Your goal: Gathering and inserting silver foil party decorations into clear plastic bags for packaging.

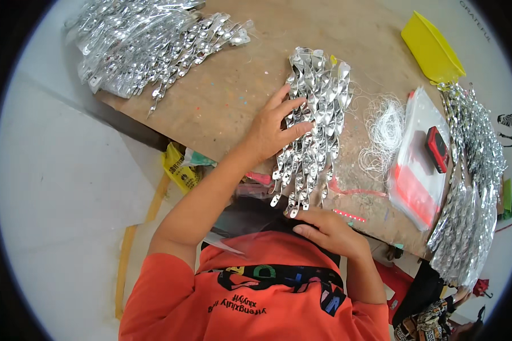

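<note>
We note the left hand (267,133) lying flat, fingers spread wide in an open grip, on the bundle of silver foil strands (313,125) at the middle of the brown surface (233,85). The right hand (330,230), loosely curled, holding nothing, touches the bundle's near end. White thread (384,131) lies just beside it.

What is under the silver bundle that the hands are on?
The brown board lies under the silver bundle. The left hand presses flat on its left side; the right hand touches its near end, which hangs past the board's edge. Anything beneath its middle is covered.
</note>
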Action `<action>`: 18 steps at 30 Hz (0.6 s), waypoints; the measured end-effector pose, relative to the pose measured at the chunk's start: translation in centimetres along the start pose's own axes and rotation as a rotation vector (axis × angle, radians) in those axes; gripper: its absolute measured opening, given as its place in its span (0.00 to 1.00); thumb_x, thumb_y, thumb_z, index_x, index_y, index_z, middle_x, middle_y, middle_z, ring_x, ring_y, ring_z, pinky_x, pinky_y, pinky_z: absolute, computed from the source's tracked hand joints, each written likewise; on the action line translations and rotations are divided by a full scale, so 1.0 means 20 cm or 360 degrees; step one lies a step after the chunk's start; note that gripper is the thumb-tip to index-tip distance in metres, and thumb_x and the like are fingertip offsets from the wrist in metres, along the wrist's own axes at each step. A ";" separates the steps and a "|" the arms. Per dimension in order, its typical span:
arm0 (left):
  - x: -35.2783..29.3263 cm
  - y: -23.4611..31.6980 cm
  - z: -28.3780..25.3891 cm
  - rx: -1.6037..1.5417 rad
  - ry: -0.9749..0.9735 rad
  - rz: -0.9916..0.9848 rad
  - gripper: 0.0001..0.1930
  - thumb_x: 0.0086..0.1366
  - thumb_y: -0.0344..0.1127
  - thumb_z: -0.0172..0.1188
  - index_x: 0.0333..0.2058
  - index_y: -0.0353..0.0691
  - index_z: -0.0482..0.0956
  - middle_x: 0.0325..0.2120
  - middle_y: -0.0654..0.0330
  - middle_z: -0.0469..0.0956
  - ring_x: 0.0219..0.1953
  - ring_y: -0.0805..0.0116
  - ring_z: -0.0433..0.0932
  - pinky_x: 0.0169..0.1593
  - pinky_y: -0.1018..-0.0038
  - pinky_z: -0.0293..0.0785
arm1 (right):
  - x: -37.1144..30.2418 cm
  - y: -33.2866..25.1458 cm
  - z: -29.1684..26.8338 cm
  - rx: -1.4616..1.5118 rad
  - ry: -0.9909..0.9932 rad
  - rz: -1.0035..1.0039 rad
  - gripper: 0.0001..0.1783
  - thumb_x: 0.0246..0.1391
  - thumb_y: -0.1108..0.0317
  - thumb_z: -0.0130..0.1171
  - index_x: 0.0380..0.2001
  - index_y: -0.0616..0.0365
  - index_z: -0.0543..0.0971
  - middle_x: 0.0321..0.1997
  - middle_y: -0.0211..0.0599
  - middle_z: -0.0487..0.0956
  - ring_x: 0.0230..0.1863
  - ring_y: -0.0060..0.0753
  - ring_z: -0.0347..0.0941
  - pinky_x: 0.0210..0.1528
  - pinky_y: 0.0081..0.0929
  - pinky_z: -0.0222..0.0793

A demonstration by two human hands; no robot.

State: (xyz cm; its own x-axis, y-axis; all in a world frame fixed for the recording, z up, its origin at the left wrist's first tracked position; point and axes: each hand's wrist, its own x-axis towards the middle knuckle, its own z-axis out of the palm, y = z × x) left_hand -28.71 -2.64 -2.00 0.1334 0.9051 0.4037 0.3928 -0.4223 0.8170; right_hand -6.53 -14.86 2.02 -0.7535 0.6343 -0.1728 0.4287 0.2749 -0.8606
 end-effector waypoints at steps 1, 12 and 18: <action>0.00 0.00 0.00 0.0006 0.0008 -0.0003 0.32 0.56 0.54 0.64 0.53 0.37 0.74 0.61 0.35 0.58 0.62 0.41 0.61 0.62 0.60 0.60 | 0.00 -0.01 0.00 -0.0002 -0.0008 -0.0007 0.16 0.61 0.62 0.52 0.49 0.58 0.75 0.40 0.46 0.77 0.41 0.47 0.75 0.44 0.35 0.69; 0.00 -0.01 0.02 -0.0024 0.0026 0.0066 0.29 0.56 0.51 0.65 0.50 0.36 0.76 0.60 0.34 0.60 0.61 0.40 0.63 0.61 0.60 0.61 | 0.17 -0.06 0.15 0.0354 0.0152 -0.0050 0.28 0.63 0.62 0.49 0.62 0.61 0.62 0.62 0.50 0.67 0.62 0.44 0.66 0.62 0.32 0.60; 0.00 0.02 0.01 0.0024 0.0017 0.0050 0.29 0.56 0.49 0.65 0.52 0.39 0.75 0.61 0.38 0.60 0.62 0.45 0.63 0.62 0.63 0.60 | 0.05 -0.10 0.02 0.0256 -0.0269 -0.0036 0.18 0.62 0.64 0.52 0.52 0.62 0.73 0.48 0.43 0.77 0.49 0.38 0.74 0.52 0.30 0.67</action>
State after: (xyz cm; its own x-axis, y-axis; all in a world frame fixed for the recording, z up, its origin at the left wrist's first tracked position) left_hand -28.32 -2.85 -1.69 0.1362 0.8907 0.4338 0.4022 -0.4499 0.7974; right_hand -8.39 -15.06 3.41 -0.8407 0.4955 -0.2185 0.3357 0.1603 -0.9282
